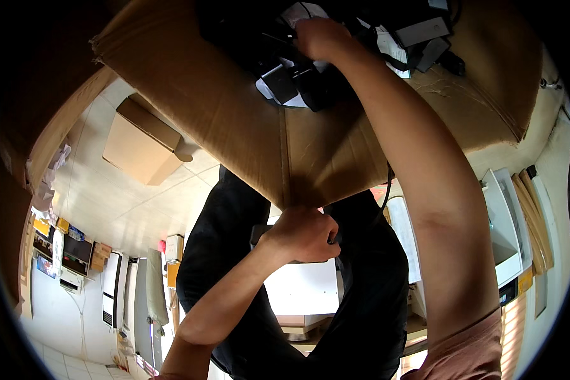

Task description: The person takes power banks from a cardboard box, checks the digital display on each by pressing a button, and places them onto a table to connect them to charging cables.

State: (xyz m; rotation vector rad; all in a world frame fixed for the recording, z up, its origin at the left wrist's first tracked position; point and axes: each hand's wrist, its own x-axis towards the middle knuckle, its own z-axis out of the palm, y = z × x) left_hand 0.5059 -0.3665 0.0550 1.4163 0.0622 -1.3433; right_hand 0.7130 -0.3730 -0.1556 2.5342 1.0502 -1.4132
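Observation:
A large open cardboard box (234, 107) fills the upper part of the view, with black devices and white-labelled packets (297, 79) heaped inside. My right hand (320, 37) reaches deep into the box and rests among these items; whether it grips one is hidden. My left hand (304, 233) is closed around a dark object (257, 233) at the near flap's lower edge, just above my black trousers (234, 253).
A smaller closed cardboard box (139, 142) lies on the pale tiled floor at left. White shelving and flat cartons (513, 215) stand at right. A white panel (301, 288) lies by my legs. Shelves with goods line the lower left.

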